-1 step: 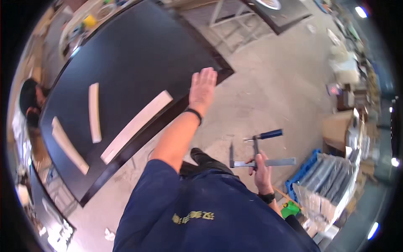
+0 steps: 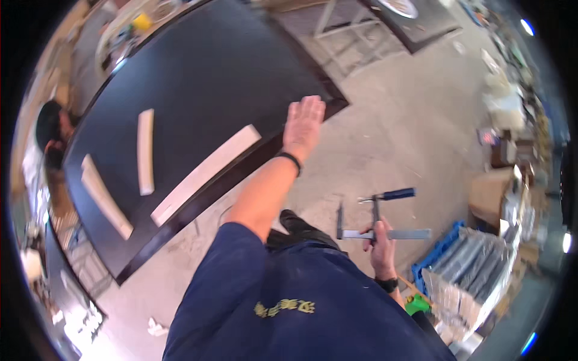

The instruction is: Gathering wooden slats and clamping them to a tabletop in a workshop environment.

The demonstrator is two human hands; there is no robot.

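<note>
My left hand (image 2: 304, 124) lies flat on the dark tabletop (image 2: 198, 78), close to its near right edge and corner, fingers stretched out and holding nothing. In my right hand (image 2: 382, 253) is an F-clamp (image 2: 394, 234) with a grey steel bar and a dark blue handle, held over the floor beside me. My fingers wrap round its bar near the sliding arm. Three pale, slightly curved wooden strips rest on the tabletop: a long wide strip (image 2: 206, 174) along the near edge, a shorter strip (image 2: 146, 151) behind it, and another strip (image 2: 107, 196) at the left.
Plastic-wrapped grey pieces (image 2: 460, 265) lie by a blue crate (image 2: 428, 259) at the right, near a cardboard box (image 2: 490, 194). A second dark table (image 2: 415, 27) stands at the far right on a metal frame (image 2: 355, 48). Another person (image 2: 53, 135) is at the left edge.
The surroundings have shifted slightly to the right in view. My left hand stays on the tabletop, and my right hand keeps hold of the F-clamp.
</note>
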